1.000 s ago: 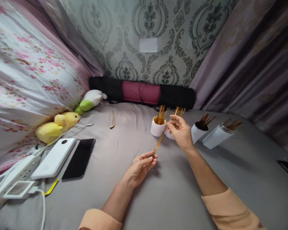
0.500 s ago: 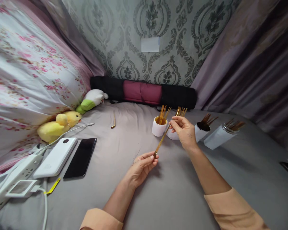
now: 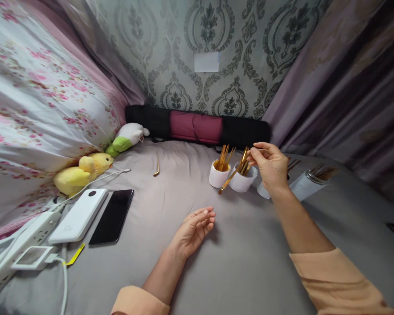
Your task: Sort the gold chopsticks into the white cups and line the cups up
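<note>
The right hand (image 3: 271, 168) pinched a golden stick (image 3: 229, 180), probably a brush, outside the containers (image 3: 218, 179); the left hand (image 3: 194, 230), half-curled, held nothing. Other sticks (image 3: 223, 158) already stood inside; a bent rod (image 3: 158, 168) lay apart.

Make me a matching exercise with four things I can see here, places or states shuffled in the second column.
1. Right hand
2. Left hand
3. Phone
4. Long roll

A. Beside the white power bank
B. Holding a slim golden tool
C. Black and maroon, at the back
D. Half curled, nothing visible in it

Pairs: 1-B, 2-D, 3-A, 4-C
</note>
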A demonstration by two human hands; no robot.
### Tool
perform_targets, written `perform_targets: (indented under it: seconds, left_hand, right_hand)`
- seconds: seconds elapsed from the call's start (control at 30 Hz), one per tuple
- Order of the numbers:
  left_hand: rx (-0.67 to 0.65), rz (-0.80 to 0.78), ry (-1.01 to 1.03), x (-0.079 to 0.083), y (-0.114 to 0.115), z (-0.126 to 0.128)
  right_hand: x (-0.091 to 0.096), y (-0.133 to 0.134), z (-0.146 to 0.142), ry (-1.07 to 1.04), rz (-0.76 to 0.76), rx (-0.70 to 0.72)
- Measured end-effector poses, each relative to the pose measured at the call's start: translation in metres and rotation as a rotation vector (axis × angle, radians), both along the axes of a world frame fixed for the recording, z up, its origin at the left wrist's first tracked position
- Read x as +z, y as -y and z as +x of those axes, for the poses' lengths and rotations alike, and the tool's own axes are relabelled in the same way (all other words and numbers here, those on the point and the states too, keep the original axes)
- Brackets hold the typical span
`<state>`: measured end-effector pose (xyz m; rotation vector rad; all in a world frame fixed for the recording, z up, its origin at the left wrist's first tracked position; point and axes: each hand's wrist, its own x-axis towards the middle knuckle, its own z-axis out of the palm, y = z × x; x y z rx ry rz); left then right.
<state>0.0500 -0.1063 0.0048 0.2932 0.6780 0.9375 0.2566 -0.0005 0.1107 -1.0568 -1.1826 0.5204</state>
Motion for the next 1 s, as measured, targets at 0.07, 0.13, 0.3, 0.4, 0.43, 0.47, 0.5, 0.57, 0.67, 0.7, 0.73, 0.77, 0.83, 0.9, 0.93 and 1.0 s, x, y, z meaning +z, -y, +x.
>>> perform_targets:
  seconds: [0.07,0.13,0.3,0.4,0.43,0.47,0.5,0.57,0.67,0.7,0.73,0.77,0.83,0.9,0.93,1.0]
  left_hand:
    - [-0.003,-0.001,0.009,-0.001,0.0,-0.001]
    - [-0.002,-0.004,0.01,-0.002,0.0,-0.001]
    - [-0.001,-0.016,0.008,-0.002,-0.001,-0.001]
    - [-0.01,-0.023,0.011,-0.001,-0.002,-0.002]
    - [-0.01,-0.025,0.012,-0.001,-0.002,-0.002]
    - [-0.011,-0.026,0.014,-0.001,-0.002,-0.002]
    - [-0.011,-0.024,0.017,-0.001,-0.002,-0.002]
    - [-0.013,-0.02,0.023,-0.002,-0.002,-0.002]
    - [-0.016,-0.016,0.036,-0.004,-0.002,-0.002]
    - [-0.017,-0.016,0.039,-0.004,-0.002,-0.002]
    - [-0.017,-0.016,0.042,-0.004,-0.002,-0.002]
    - [-0.017,-0.017,0.044,-0.005,-0.002,-0.002]
    - [-0.016,-0.019,0.043,-0.004,-0.002,-0.002]
    - [-0.015,-0.021,0.04,-0.003,-0.002,-0.002]
    - [-0.014,-0.021,0.039,-0.003,-0.002,-0.002]
    - [-0.009,-0.021,0.037,-0.001,-0.003,-0.002]
  right_hand:
    - [0.007,-0.004,0.003,0.011,0.035,-0.031]
    - [0.014,-0.009,0.006,0.025,0.068,-0.07]
    - [0.029,-0.023,0.012,0.079,0.153,-0.141]
    - [0.035,-0.031,0.012,0.125,0.191,-0.164]
    - [0.036,-0.033,0.012,0.135,0.201,-0.169]
    - [0.036,-0.034,0.011,0.142,0.21,-0.171]
    - [0.037,-0.036,0.01,0.147,0.219,-0.17]
    - [0.037,-0.038,0.006,0.155,0.231,-0.163]
    - [0.036,-0.04,0.001,0.167,0.223,-0.153]
    - [0.035,-0.041,-0.001,0.171,0.212,-0.15]
    - [0.034,-0.041,-0.003,0.175,0.198,-0.147]
    - [0.033,-0.041,-0.005,0.178,0.184,-0.141]
    - [0.031,-0.041,-0.008,0.183,0.162,-0.127]
    - [0.03,-0.042,-0.011,0.184,0.154,-0.116]
    - [0.03,-0.043,-0.011,0.182,0.157,-0.114]
    - [0.031,-0.045,-0.012,0.175,0.171,-0.118]
